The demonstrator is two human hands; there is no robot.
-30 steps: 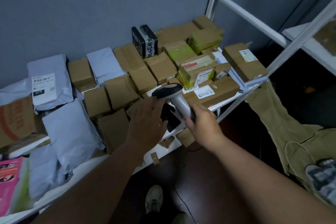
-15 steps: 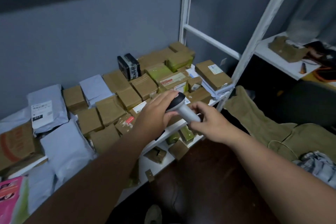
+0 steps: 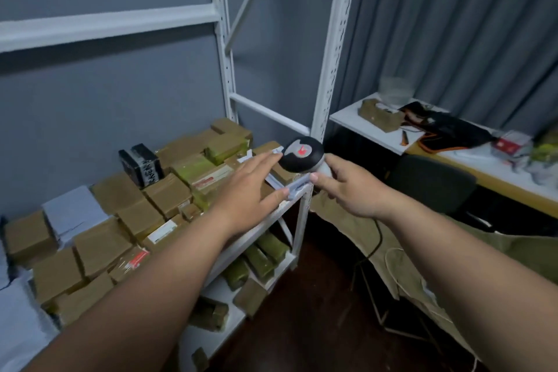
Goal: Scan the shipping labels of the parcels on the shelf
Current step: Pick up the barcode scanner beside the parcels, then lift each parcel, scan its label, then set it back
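Both forearms reach in from the bottom of the frame. The right hand (image 3: 353, 187) is curled around the grey grip of a barcode scanner (image 3: 302, 154), fingers wrapped tight, with its black head turned up toward the camera and a red glow showing in the window. The left hand (image 3: 253, 187) is flat and loose, fingers stretched out with nothing in it — the fingertips sit right beside the scanner head, can't tell if they actually touch.

Under and behind the hands is the white shelf (image 3: 297, 190), packed with brown parcels (image 3: 126, 217), a few with white labels facing up, plus a black box (image 3: 140, 164) further back. More parcels sit on the tier below. Off to the right there's a cluttered table (image 3: 377, 130) against grey curtains (image 3: 453, 24).
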